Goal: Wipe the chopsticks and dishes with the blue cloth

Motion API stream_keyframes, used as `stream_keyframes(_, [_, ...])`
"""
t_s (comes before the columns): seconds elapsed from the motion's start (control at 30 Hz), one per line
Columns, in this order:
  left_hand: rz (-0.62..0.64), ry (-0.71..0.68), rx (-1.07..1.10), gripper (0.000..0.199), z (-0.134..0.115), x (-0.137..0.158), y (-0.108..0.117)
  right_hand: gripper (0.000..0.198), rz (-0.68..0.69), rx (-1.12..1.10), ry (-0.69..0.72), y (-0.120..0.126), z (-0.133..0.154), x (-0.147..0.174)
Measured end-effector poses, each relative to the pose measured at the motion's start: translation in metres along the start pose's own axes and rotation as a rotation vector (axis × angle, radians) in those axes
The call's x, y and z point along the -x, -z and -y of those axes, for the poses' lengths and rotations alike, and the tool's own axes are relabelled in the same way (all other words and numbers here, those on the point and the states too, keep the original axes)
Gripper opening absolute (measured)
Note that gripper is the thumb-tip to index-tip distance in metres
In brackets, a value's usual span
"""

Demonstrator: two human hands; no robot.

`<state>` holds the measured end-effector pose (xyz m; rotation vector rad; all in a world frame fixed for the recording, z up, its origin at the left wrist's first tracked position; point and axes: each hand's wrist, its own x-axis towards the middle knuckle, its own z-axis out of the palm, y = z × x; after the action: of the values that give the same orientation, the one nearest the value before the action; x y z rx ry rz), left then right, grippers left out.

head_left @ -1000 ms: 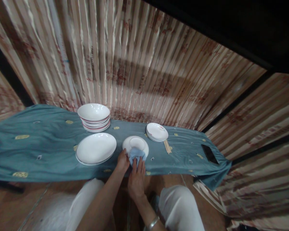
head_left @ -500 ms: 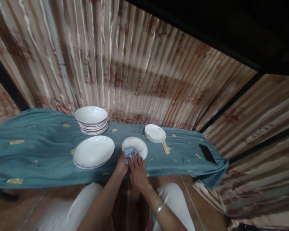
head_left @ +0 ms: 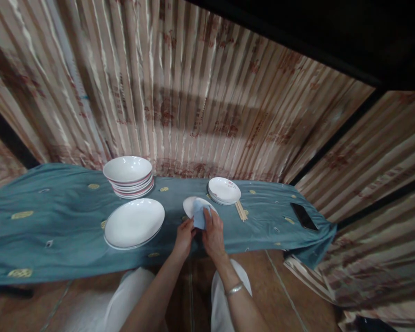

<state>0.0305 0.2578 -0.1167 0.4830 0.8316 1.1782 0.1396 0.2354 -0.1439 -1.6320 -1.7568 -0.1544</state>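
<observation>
A small white plate (head_left: 189,206) is tilted up over the cloth-covered table, its lower part hidden by a light blue cloth (head_left: 199,216) and my hands. My left hand (head_left: 184,237) is closed at the plate's near left edge, beside a corner of the cloth; its fingertips are partly hidden. My right hand (head_left: 213,234), with a silver bracelet on its wrist, presses the cloth against the plate from the right, fingers bent round the cloth and the plate's rim.
Large oval white plates (head_left: 134,223) lie stacked on the left, with a stack of red-rimmed bowls (head_left: 127,170) behind. Small flowered plates (head_left: 224,190) stand right of my hands, beside wooden chopsticks (head_left: 241,211). A black phone (head_left: 303,216) lies near the table's right end. A pleated curtain (head_left: 193,115) hangs behind.
The small plate has gone from lying flat on the table to tilted up, and moved slightly right. My left hand has shifted down from the cloth's side to the plate's near edge.
</observation>
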Motion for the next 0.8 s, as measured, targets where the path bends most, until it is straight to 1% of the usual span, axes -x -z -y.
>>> stream_keyframes(0.1, [0.043,-0.037,-0.05,0.023,0.0,0.002,-0.005,0.064,-0.058,-0.074,-0.017,0.002,-0.006,-0.001])
stream_keyframes(0.23, [0.082,-0.055,-0.109,0.026,0.0,0.001,-0.004,0.07,-0.099,-0.188,-0.073,0.017,-0.014,-0.004])
stream_keyframes(0.27, [0.07,-0.062,-0.121,0.026,0.0,0.0,-0.003,0.069,-0.115,-0.214,-0.098,0.021,-0.017,-0.004])
stream_keyframes(0.33, [0.004,-0.08,-0.121,0.024,0.001,-0.003,0.0,0.061,-0.154,-0.288,-0.158,0.03,-0.023,-0.005])
stream_keyframes(0.37, [-0.044,-0.093,-0.106,0.023,0.002,-0.005,0.001,0.055,-0.183,-0.34,-0.209,0.033,-0.026,-0.005])
stream_keyframes(0.43, [-0.14,-0.119,-0.066,0.026,0.003,-0.009,0.003,0.047,-0.244,-0.483,-0.367,0.036,-0.032,-0.003])
stream_keyframes(0.5, [-0.195,-0.129,-0.034,0.03,0.005,-0.011,0.003,0.047,-0.301,-0.699,-0.567,0.034,-0.036,0.0])
stream_keyframes(0.57, [-0.213,-0.109,-0.034,0.031,0.005,-0.011,0.003,0.05,-0.344,-0.969,-0.748,0.031,-0.036,0.002])
stream_keyframes(0.63, [-0.174,-0.082,-0.062,0.031,0.006,-0.009,0.003,0.051,-0.368,-1.203,-0.868,0.028,-0.036,0.003])
stream_keyframes(0.67, [-0.136,-0.071,-0.08,0.031,0.005,-0.008,0.003,0.05,-0.37,-1.28,-0.906,0.027,-0.035,0.004])
stream_keyframes(0.73, [-0.056,-0.057,-0.111,0.034,0.006,-0.005,0.003,0.045,-0.356,-1.362,-0.944,0.027,-0.034,0.004])
stream_keyframes(0.8, [-0.002,-0.043,-0.126,0.039,0.006,-0.002,0.005,0.038,-0.338,-1.412,-0.977,0.029,-0.034,0.004])
